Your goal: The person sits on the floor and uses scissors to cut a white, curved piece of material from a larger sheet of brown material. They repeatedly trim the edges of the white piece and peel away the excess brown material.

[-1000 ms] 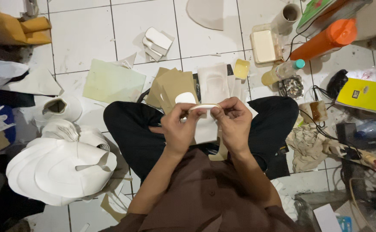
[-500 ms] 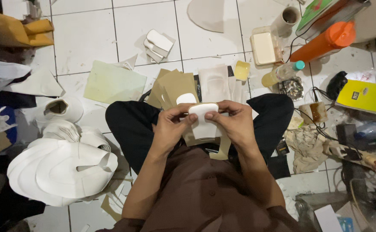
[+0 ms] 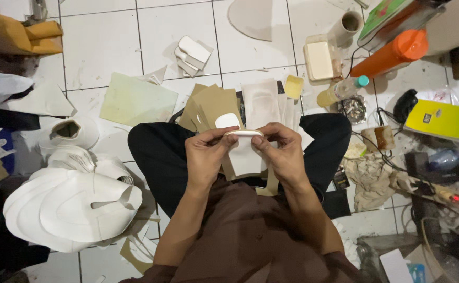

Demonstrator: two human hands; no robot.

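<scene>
I see a small white cut card piece w/ a rounded top edge held over the lap, centre of view. Its curved top rim runs left-right between the two hands; the flat body hangs down from there toward the person, so long axis looks roughly near-far, rounded end pointing away. Left hand pinches the rim's left end w/ thumb & fingertips; right hand pinches the right end, both closed narrow on the piece.

Just beyond, on the crossed black-trousered legs, lies a fan of brown card sheets w/ another small white rounded piece on top, and a pale off-white sheet beside them.

Containers further out: small yellow cup, contents can't tell; clear rectangular tub holding a cream block; plastic bottle w/ teal cap lying tilted, yellowish liquid inside; orange bottle on its side. At my left, a stack of big white curved card shapes on the white tile floor.
</scene>
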